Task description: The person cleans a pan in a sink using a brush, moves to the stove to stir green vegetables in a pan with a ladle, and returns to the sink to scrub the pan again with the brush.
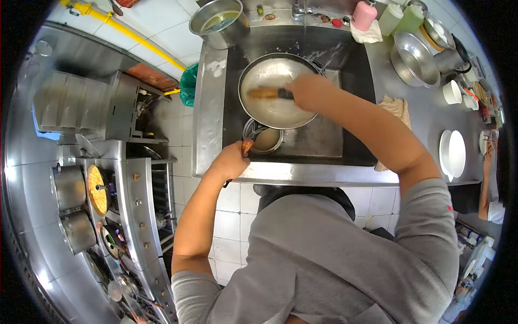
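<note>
A wide wok (280, 117) lies in the steel sink (318, 148), with cloudy liquid inside it. My right hand (307, 90) is closed on the dark handle of a brush (263, 93), whose tan head is blurred over the inside of the wok. At the sink's front edge, my left hand (231, 161) is wrapped round a brown wooden handle (247, 147) that points toward the wok. Just below the wok's rim, a round metal container (268, 141) with murky liquid sits in the sink. Above them is the faucet (301, 11).
A tall metal pot (220, 26) stands at the sink's back left corner. On the right counter are a metal basin (415, 59), a crumpled cloth (396, 109) and white plates (456, 154). A stove (135, 202) with pots is to the left. Another person's arm (484, 183) shows far right.
</note>
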{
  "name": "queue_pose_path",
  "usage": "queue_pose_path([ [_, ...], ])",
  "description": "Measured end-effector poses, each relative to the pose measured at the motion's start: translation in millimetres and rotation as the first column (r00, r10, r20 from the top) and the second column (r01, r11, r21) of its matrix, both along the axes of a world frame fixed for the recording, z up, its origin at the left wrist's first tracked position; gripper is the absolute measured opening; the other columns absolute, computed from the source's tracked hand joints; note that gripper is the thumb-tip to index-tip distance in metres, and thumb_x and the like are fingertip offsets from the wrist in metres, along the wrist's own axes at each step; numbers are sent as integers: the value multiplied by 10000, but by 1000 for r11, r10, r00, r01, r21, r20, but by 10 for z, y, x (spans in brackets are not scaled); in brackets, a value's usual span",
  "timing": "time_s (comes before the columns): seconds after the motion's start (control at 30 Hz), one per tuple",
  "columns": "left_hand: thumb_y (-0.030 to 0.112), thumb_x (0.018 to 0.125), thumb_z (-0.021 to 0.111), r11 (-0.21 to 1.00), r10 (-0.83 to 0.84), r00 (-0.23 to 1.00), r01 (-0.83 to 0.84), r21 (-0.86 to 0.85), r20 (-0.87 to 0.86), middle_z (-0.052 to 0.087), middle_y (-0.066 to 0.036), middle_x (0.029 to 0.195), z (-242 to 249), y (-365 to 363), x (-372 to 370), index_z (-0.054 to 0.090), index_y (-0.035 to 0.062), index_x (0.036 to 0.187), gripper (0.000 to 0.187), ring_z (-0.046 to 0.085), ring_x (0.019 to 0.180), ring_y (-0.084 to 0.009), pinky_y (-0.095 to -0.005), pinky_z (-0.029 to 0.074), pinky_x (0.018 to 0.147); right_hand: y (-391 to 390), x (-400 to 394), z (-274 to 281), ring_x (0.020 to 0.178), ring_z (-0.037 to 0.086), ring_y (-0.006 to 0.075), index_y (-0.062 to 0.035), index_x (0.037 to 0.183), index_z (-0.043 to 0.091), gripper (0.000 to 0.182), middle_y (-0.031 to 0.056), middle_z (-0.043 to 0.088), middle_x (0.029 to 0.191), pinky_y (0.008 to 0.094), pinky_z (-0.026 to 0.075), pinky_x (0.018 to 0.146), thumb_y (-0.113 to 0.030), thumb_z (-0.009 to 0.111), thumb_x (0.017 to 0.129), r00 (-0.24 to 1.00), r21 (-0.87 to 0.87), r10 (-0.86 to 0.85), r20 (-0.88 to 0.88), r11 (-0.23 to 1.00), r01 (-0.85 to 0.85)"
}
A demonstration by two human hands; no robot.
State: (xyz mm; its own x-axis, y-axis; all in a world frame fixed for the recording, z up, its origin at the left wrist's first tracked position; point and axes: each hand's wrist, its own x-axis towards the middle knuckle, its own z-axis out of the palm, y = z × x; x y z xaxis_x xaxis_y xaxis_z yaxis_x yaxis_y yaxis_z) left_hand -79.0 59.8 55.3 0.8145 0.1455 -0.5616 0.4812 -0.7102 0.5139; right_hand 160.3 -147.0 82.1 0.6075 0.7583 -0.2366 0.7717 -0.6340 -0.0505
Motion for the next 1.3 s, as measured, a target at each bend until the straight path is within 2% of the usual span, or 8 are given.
queue_pose_path([
  [0.23,171,856,687,997,31,992,-21,-80,120,676,-220,930,-193,-285,-123,590,-34,1109,340,665,901,-392,-424,511,823,-107,-712,538,886,747,283,-97,932,785,155,101,759,905,477,597,706,-136,659,851,992,-267,124,-19,956,-124],
  [0.33,175,862,671,993,87,991,-78,-87,103,679,-244,960,-261,-431,-146,589,-39,1124,348,665,913,-406,-432,512,828,302,-609,393,889,740,272,-11,1199,676,359,172,725,964,421,596,641,-189,647,889,992,-337,-77,-104,941,37],
  [0.53,196,869,667,992,127,991,-125,-30,38,673,-309,1082,-327,-697,-102,581,-66,1166,405,639,1077,-461,-467,510,932,366,-1235,269,777,695,282,15,1455,463,681,120,688,904,458,546,443,-224,682,856,987,-435,96,129,900,-30],
  [0.93,169,855,642,983,161,983,-151,-100,92,662,-345,1052,-155,-816,-45,535,-91,1187,434,630,1072,-481,-502,507,952,603,-924,-372,831,648,354,-59,1532,411,657,248,652,992,480,555,470,-182,586,910,859,-399,59,508,900,174],
  [1.07,179,862,644,988,139,986,-131,-82,96,657,-357,1043,-350,-803,-1,533,-105,1164,429,633,1057,-490,-505,510,941,513,-1200,-195,901,630,314,-71,1519,434,682,161,647,917,441,513,435,-185,619,872,956,-623,165,243,782,24],
  [1.17,185,871,642,987,151,988,-149,-64,37,652,-362,1065,-284,-854,45,523,-111,1186,448,628,1066,-497,-511,506,942,475,-581,-326,883,641,344,-62,1507,450,651,237,667,1001,456,535,455,-186,614,889,931,-480,52,362,866,139],
  [1.23,193,880,636,971,230,969,-222,-90,90,650,-354,1097,-338,-866,84,519,-96,1208,453,622,1087,-492,-515,495,958,306,-407,-362,877,672,348,-52,1379,601,520,220,681,1086,471,557,498,-198,639,882,888,-313,-58,456,924,221],
  [1.3,194,879,634,972,225,967,-214,-95,117,649,-353,1103,-506,-880,72,518,-96,1210,455,621,1094,-490,-516,491,964,121,-387,-36,872,712,312,-126,1085,785,300,82,744,1040,511,576,550,-175,738,793,994,-638,-88,72,762,113],
])
